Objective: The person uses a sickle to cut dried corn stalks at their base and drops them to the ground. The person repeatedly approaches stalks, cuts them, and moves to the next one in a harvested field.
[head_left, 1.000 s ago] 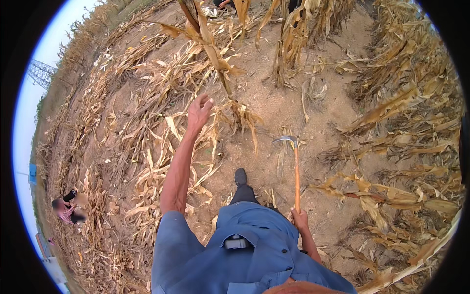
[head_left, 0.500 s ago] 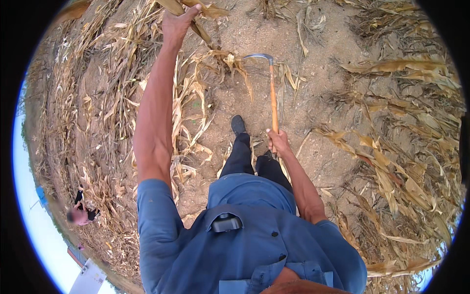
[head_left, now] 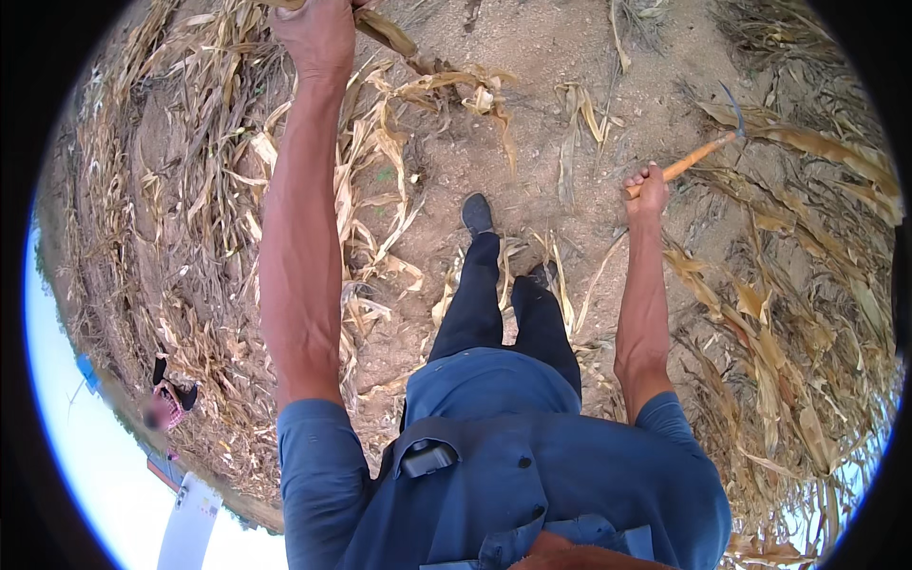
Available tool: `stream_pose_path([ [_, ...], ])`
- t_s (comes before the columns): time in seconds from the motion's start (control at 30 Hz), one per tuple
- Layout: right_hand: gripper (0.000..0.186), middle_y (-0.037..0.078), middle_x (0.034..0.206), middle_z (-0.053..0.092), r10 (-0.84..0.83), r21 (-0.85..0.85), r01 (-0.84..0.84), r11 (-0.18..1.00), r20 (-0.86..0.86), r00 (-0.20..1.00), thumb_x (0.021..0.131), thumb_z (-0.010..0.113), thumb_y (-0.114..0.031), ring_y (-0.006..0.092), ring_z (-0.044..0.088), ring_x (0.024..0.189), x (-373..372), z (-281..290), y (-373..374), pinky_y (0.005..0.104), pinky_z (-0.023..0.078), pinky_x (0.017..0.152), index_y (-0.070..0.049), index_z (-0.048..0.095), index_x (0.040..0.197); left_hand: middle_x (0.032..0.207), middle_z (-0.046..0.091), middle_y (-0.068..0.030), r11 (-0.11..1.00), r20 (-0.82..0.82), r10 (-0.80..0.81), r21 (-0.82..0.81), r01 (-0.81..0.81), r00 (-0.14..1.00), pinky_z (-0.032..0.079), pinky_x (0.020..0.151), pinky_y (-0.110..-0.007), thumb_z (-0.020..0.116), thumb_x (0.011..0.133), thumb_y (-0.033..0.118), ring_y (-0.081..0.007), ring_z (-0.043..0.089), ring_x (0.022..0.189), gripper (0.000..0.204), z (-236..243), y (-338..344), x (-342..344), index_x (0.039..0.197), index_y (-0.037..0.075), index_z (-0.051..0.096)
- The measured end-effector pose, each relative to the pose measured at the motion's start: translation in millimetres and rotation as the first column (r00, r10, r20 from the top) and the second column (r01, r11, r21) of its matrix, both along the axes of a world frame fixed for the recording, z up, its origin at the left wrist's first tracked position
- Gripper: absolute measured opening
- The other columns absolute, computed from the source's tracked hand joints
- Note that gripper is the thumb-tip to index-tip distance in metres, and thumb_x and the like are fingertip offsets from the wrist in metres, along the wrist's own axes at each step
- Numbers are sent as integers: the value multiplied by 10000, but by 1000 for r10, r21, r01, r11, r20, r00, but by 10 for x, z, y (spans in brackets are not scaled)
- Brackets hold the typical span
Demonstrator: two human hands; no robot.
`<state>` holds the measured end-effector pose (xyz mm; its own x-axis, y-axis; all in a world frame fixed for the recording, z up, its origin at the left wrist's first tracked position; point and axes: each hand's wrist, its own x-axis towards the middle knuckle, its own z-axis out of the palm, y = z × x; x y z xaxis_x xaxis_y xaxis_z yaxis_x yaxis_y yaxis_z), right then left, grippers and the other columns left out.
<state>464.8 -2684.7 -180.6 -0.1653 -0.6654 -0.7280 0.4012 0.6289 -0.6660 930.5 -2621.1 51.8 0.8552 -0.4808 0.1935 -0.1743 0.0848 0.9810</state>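
My left hand [head_left: 318, 33] is stretched far forward at the top of the view and grips a dry maize stalk [head_left: 389, 38] that leans off to the right. My right hand [head_left: 646, 185] is raised out to the right, closed around the orange wooden handle of a sickle [head_left: 698, 152]; its thin curved blade [head_left: 736, 109] points up and away from me. Between my arms I see my blue shirt, dark trousers and one black shoe [head_left: 477, 214] on bare sandy soil.
Dry cut maize stalks and leaves [head_left: 190, 237] lie thick on the left and on the right [head_left: 788, 313]. Another person [head_left: 169, 399] with a pink cloth works far off at the lower left. A pale structure [head_left: 190, 522] shows at the bottom left.
My right hand has swung the sickle from the middle of the view out to the right and lifted it. My left hand stays on the stalk; the view has tilted further down.
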Motion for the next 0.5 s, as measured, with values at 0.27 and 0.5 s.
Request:
stream_pose_path([
  [0.27, 142, 50, 583, 468, 683, 360, -774, 520, 368, 631, 911, 602, -84, 179, 493, 432, 2115, -579, 2501, 350, 413, 396, -27, 472, 922, 575, 506, 13, 977, 133, 7, 212, -36, 991, 325, 531, -262, 622, 968, 315, -94, 436, 537, 388, 104, -11, -136, 664, 74, 604],
  [0.5, 147, 2, 609, 471, 599, 439, -751, 493, 455, 659, 893, 582, -68, 90, 419, 432, 1221, -155, 1879, 274, 353, 363, -72, 461, 809, 607, 535, -61, 985, -47, -173, -8, 173, 984, 605, 715, -419, 647, 951, 133, -168, 566, 611, 355, -171, 462, 163, 637, 79, 490],
])
